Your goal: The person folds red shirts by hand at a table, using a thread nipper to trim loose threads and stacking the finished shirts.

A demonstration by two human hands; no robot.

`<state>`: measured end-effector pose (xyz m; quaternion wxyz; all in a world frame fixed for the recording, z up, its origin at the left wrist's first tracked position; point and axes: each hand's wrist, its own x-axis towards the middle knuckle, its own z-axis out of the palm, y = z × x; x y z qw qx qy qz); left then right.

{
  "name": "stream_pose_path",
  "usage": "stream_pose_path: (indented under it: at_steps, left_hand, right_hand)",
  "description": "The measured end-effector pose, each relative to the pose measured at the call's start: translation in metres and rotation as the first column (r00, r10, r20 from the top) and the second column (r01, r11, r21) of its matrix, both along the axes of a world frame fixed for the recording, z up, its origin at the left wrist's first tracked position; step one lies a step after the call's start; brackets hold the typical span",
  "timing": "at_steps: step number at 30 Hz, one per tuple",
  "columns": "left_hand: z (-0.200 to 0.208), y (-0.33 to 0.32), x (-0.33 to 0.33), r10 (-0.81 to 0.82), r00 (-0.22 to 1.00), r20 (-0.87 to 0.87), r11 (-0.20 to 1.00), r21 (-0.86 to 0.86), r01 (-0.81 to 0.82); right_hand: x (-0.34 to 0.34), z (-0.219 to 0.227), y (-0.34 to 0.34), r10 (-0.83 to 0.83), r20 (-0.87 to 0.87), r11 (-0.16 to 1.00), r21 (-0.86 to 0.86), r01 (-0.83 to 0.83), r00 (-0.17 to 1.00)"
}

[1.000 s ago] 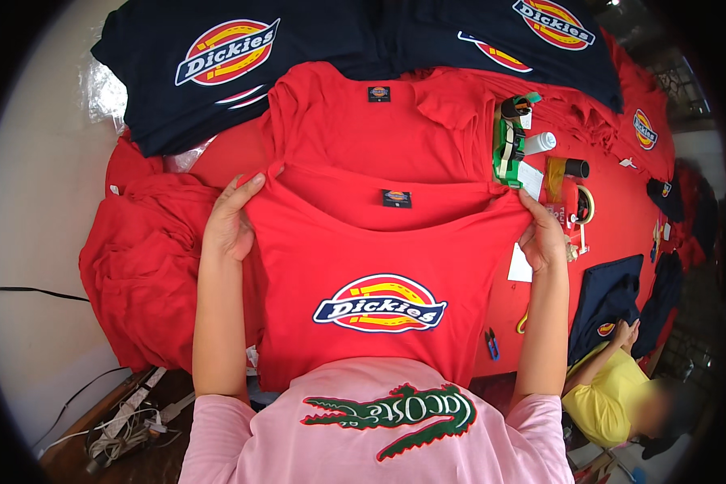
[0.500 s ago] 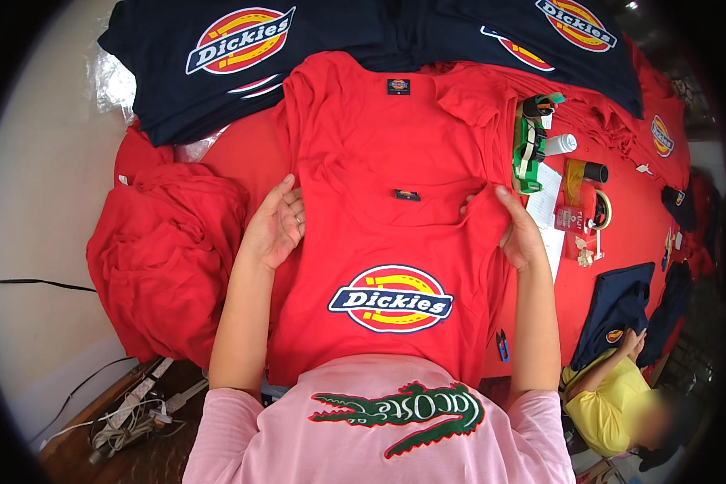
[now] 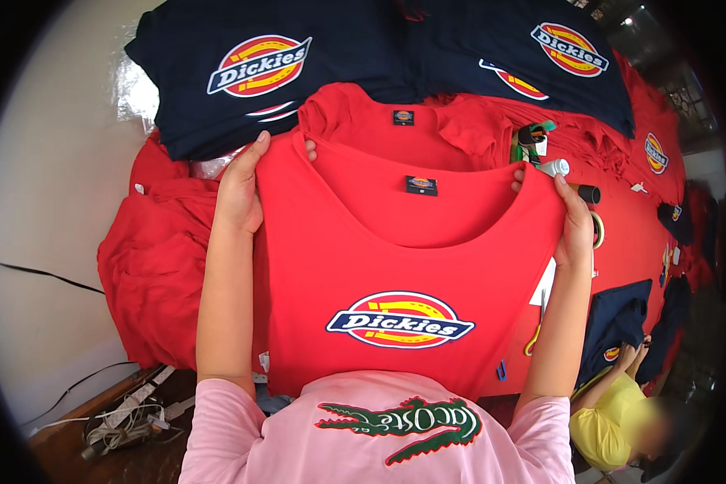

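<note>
A red tank top [image 3: 315, 250] with an oval printed badge on its chest is stretched upright in front of me. My left hand [image 3: 240, 187] is closed on its left shoulder strap, thumb in front and fingertips behind. The right strap is pinched in my right hand [image 3: 573, 216]. Its wide neckline sags between them, with a dark label [image 3: 421, 185] inside the back of the neck. Behind it another red garment [image 3: 363, 109] lies on the table, partly hidden.
Navy shirts [image 3: 347, 73] lie across the far side. A heap of red cloth [image 3: 165, 274] stands at the left, above tangled cables [image 3: 129, 423]. Yellow-handled scissors [image 3: 532, 340] and blue snips [image 3: 502, 370] rest at the right. Beyond, a person in yellow [image 3: 601, 423] handles navy cloth [image 3: 617, 315].
Both hands have risen and moved apart. They now grip the tank top's straps, and the top is lifted and spread wide. The scissors have come into sight beside my right forearm.
</note>
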<state>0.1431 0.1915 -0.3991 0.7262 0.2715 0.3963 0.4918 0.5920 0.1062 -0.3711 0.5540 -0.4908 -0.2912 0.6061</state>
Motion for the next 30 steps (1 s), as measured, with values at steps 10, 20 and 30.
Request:
stream_pose_path:
  at_steps: [10,20,30]
  left_hand:
    - [-0.037,-0.025,-0.023,0.189,0.98,0.067,0.959,-0.225,-0.17]
    - [-0.024,-0.019,-0.005,0.042,0.966,0.255,0.998,-0.055,-0.029]
    - [-0.081,0.024,-0.012,0.067,0.993,-0.099,0.995,-0.062,-0.073]
  right_hand:
    - [0.024,-0.043,-0.023,-0.109,-0.257,0.986,0.094,0.137,0.96]
    - [0.018,-0.025,-0.02,0.037,-0.335,0.998,0.062,-0.017,0.941]
    - [0.013,-0.112,0.028,-0.188,-0.166,0.96,-0.24,0.145,0.968]
